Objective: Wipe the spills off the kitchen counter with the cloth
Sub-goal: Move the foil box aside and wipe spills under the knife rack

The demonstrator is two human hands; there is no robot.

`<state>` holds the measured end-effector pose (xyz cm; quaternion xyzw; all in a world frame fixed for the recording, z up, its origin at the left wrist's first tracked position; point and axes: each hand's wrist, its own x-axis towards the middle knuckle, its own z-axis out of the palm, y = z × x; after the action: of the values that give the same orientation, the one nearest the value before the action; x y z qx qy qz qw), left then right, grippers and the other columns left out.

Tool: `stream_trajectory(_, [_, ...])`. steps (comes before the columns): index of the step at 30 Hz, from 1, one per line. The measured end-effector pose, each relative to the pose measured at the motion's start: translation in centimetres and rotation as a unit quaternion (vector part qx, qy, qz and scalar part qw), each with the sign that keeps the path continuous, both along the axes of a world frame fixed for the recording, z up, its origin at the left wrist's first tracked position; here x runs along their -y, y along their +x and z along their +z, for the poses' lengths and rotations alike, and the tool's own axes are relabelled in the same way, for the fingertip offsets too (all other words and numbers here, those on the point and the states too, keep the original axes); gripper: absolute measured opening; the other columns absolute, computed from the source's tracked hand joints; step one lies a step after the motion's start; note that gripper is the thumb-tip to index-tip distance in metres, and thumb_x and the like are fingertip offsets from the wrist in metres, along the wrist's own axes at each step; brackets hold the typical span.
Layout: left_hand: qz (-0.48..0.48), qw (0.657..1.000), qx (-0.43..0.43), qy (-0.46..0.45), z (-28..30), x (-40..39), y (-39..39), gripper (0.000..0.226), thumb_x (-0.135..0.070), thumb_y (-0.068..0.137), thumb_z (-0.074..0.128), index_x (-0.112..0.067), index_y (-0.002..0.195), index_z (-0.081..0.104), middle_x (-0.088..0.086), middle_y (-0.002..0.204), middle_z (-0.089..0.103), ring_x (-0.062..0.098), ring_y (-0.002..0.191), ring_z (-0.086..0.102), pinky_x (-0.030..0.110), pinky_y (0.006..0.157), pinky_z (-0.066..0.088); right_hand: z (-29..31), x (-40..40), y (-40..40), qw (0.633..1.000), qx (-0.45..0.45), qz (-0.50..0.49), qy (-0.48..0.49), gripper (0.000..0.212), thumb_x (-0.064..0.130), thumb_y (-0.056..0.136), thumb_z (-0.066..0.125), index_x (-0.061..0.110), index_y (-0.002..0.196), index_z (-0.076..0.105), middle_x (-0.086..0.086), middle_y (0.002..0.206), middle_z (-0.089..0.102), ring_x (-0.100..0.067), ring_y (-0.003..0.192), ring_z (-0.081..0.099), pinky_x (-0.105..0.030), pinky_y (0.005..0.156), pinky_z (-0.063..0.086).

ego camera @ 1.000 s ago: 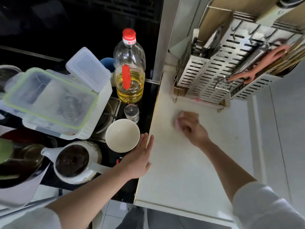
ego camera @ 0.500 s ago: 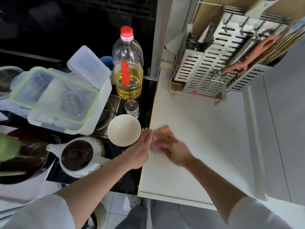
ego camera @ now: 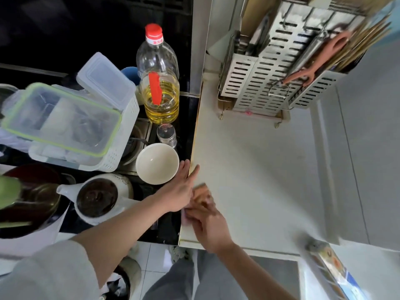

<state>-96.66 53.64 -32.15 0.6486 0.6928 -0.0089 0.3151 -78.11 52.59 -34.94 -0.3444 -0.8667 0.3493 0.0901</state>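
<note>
Right hand [ego camera: 208, 221] has swept from mid-counter, near the rack, back to the counter's [ego camera: 259, 169] near-left corner since a second ago; left hand [ego camera: 180, 189] has barely shifted. Right hand now lies on the cloth [ego camera: 201, 194], fingers bent over it and pressing it to the counter; motion blur, so I can't tell whether it is gripped or just pushed flat. Cloth is orange-pink, mostly covered by the hand, a bit showing past the fingertips, at the counter's left edge near the front. Left hand is flat, fingers straight, holding nothing, resting along the counter's left edge where it meets the black stove top, touching or just beside the cloth. White bowl [ego camera: 157, 163] just left of the counter edge, beside the left hand's fingertips. Small metal shaker [ego camera: 166, 135] behind the bowl, oil bottle [ego camera: 159, 83] with a red cap behind that, both left of the counter. White ceramic pot [ego camera: 98, 198] with a dark lid further left, near the left forearm. Clear plastic containers [ego camera: 65, 124] stacked well left of the counter. Perforated metal utensil rack [ego camera: 270, 79] stands at the counter's far end, against the wall.
</note>
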Motion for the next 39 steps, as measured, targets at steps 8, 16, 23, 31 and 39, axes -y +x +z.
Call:
stream_trajectory(8, [-0.029,0.998,-0.043,-0.019,0.7,-0.4,0.5,0.058,-0.023,0.105,0.029,-0.022,0.157,0.004,0.028,0.157,-0.022,0.039,0.146,-0.022,0.043,0.121,-0.001,0.5,-3.7,10.6,1.0,0.013,-0.001,-0.004,0.027,0.017,0.075,0.064,0.036,0.091,0.074,0.031,0.118,0.064,0.005,0.112,0.056,-0.026,0.088,0.053])
stream_trajectory(16, [-0.043,0.996,-0.046,-0.058,1.2,-0.6,0.7,0.059,-0.022,0.105,0.03,-0.023,0.157,0.003,0.027,0.156,-0.026,0.038,0.145,-0.026,0.043,0.122,0.002,-0.7,-3.5,5.9,0.99,0.08,-0.113,0.025,0.043,0.026,0.093,0.054,0.041,0.133,0.054,0.009,0.145,0.049,-0.025,0.125,0.052,-0.036,0.089,0.053])
stream_trajectory(23, [-0.063,0.991,-0.068,-0.098,1.1,-1.3,0.9,0.062,-0.012,0.102,0.03,-0.019,0.155,-0.002,0.036,0.15,-0.028,0.047,0.142,-0.026,0.047,0.12,0.004,0.9,-12.7,13.1,0.943,0.115,-0.31,-0.02,0.036,0.029,0.086,0.052,0.04,0.118,0.063,0.003,0.134,0.059,-0.03,0.112,0.061,-0.03,0.082,0.049])
stream_trajectory(31, [-0.084,0.98,-0.124,-0.135,1.9,-2.9,1.8,0.074,0.0,0.092,0.031,-0.01,0.155,-0.005,0.049,0.143,-0.023,0.06,0.137,-0.02,0.054,0.119,0.003,0.9,-13.1,3.5,0.99,0.126,0.058,0.029,0.043,0.026,0.095,0.05,0.047,0.132,0.052,0.018,0.158,0.029,-0.016,0.14,0.038,-0.032,0.101,0.046])
stream_trajectory(39, [-0.099,0.971,-0.125,-0.18,1.2,-3.4,1.6,0.083,0.002,0.086,0.031,-0.014,0.154,-0.015,0.043,0.143,-0.031,0.057,0.136,-0.026,0.061,0.116,0.016,0.9,-22.7,1.3,0.935,0.135,-0.328,0.011,0.031,0.029,0.098,0.042,0.036,0.126,0.053,0.001,0.148,0.034,-0.036,0.137,0.03,-0.041,0.099,0.043])
